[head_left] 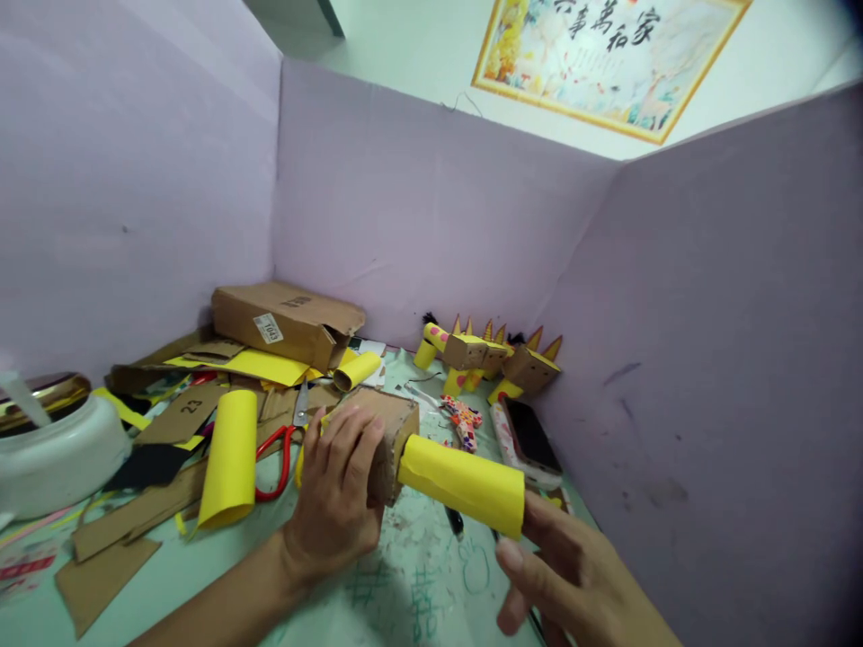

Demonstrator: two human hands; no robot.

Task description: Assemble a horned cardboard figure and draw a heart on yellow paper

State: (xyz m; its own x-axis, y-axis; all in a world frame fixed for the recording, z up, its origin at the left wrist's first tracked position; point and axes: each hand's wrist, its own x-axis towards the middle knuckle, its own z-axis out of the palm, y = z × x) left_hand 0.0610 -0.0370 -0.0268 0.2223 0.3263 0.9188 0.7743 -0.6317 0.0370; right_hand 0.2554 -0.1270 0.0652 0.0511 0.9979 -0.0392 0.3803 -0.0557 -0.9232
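Head view: the left hand (pixel 337 494) grips a small brown cardboard box (pixel 384 431) with one smooth yellow paper tube (pixel 465 485) stuck to its end, at near centre. The right hand (pixel 573 575) pinches the tube's right end. Two more yellow rolls (pixel 229 458) lie left, beside red-handled scissors (pixel 276 463).

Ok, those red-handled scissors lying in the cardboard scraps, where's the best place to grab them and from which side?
Judging by this view, take the red scissors by the handle loops, coming from the near side. The loops lie open toward the person, just left of the left hand, while the blades point away and disappear among cardboard scraps. A yellow paper roll crowds their left, so approach from the right.
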